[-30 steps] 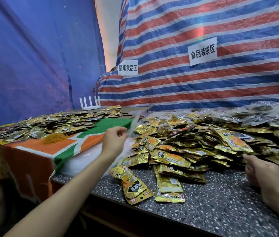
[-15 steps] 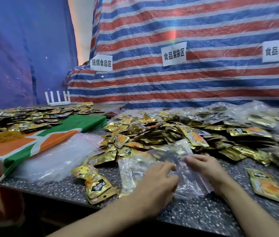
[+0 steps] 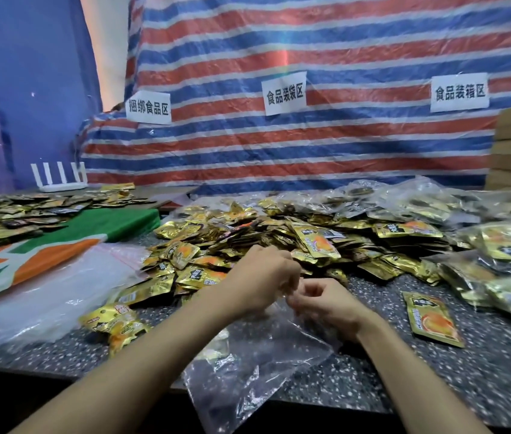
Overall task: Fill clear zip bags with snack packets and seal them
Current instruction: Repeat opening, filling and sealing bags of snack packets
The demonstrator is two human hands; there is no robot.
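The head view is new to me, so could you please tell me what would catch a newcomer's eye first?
A heap of gold snack packets covers the middle of the speckled table. In front of it, the left hand and right hand pinch the top of a clear zip bag that hangs over the near edge. A red, white and blue striped tarp fills the background.
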